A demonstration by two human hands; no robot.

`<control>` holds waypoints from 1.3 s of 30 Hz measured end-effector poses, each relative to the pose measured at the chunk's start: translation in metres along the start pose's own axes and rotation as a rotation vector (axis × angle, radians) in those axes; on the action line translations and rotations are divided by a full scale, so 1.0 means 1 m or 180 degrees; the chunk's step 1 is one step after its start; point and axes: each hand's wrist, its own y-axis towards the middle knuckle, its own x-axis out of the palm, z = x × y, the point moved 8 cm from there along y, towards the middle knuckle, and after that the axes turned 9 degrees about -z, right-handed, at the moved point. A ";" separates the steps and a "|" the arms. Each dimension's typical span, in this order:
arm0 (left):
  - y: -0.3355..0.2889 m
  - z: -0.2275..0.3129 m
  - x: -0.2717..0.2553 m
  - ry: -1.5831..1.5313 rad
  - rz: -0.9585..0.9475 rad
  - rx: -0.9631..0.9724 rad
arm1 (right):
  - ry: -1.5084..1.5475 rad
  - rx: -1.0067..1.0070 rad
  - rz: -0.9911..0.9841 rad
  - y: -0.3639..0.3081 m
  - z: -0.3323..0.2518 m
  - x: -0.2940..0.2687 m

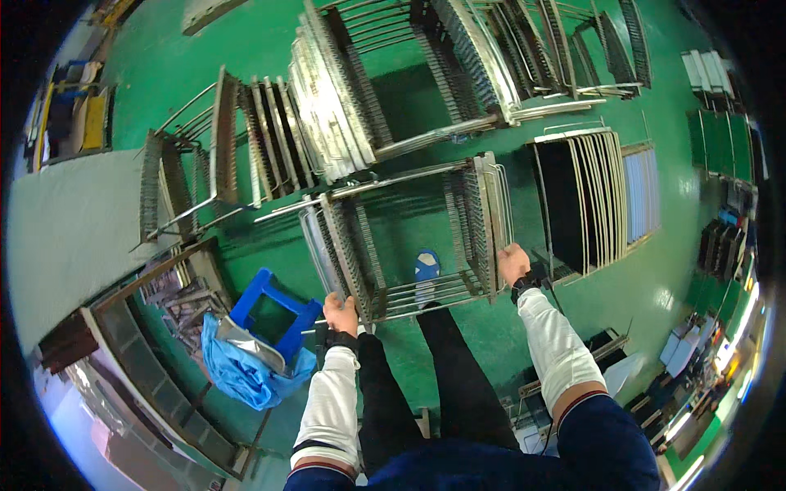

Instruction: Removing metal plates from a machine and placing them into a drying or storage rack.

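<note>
A metal rack (486, 214) with comb-like slotted sides and thin cross rods is in front of my legs. My left hand (340, 313) is closed on its near left corner. On the opposite side, my right hand (514, 263) is closed around the right side's edge; the fingers of both hands are partly hidden. Between the two slotted sides the green floor shows, with my blue shoe (426, 267) seen beyond the near rods. Just past this rack stands a row of similar metal racks (327, 98), packed close together.
To the left are a blue stool (301, 321) with a light blue plastic sheet (250, 368) and a pile of metal pieces (184, 299). On the right stands a rack of upright dark panels with pale edges (602, 200). A grey surface (82, 225) lies at far left.
</note>
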 end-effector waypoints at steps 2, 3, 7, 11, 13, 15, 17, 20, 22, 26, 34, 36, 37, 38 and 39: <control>-0.004 0.015 0.027 -0.0610 -0.0522 -0.0216 | -0.0191 -0.0061 0.0059 0.003 0.012 -0.011; 0.017 -0.018 0.009 -0.0648 -0.0394 -0.0264 | -0.0096 -0.0124 0.0025 0.004 -0.011 -0.001; 0.024 -0.035 0.014 -0.0806 -0.1005 -0.0426 | -0.0535 -0.0308 -0.0116 0.006 -0.019 0.001; 0.039 -0.037 0.010 -0.0026 -0.1050 -0.0078 | -0.0642 -0.0413 -0.0308 0.011 -0.015 -0.018; 0.050 -0.046 -0.005 -0.0361 -0.0761 0.0261 | -0.0514 -0.0670 -0.0133 0.008 -0.021 -0.025; 0.049 -0.049 0.011 -0.0399 -0.0822 0.0157 | -0.0564 -0.0545 -0.0130 0.010 -0.015 -0.031; 0.066 -0.082 0.004 -0.0929 -0.1006 -0.0206 | -0.0507 -0.0482 -0.0194 0.013 -0.014 -0.027; 0.080 -0.107 -0.006 -0.0465 -0.1697 0.0183 | -0.0265 -0.0883 -0.0227 0.010 -0.017 -0.020; 0.034 -0.048 0.067 0.3548 -0.1899 0.1498 | -0.0586 -0.0006 -0.0516 0.001 0.066 -0.042; 0.104 -0.100 -0.095 0.1717 -0.0954 0.1568 | 0.0160 -0.0275 -0.0520 -0.028 0.022 -0.024; -0.003 -0.036 -0.005 -0.0859 -0.2966 -0.0556 | 0.0179 0.0178 -0.0956 -0.168 0.116 0.008; -0.034 -0.004 -0.017 -0.0701 -0.2632 -0.0550 | 0.0239 0.0225 -0.1012 -0.196 0.090 0.010; -0.046 0.011 -0.021 -0.0523 -0.2708 -0.0413 | 0.0322 0.0127 -0.0935 -0.206 0.078 0.010; -0.056 0.027 -0.016 -0.0318 -0.2817 -0.0268 | 0.0414 0.0072 -0.0843 -0.220 0.076 0.007; -0.066 0.039 -0.010 -0.0427 -0.3037 -0.0310 | 0.0651 0.0282 -0.0756 -0.235 0.076 -0.003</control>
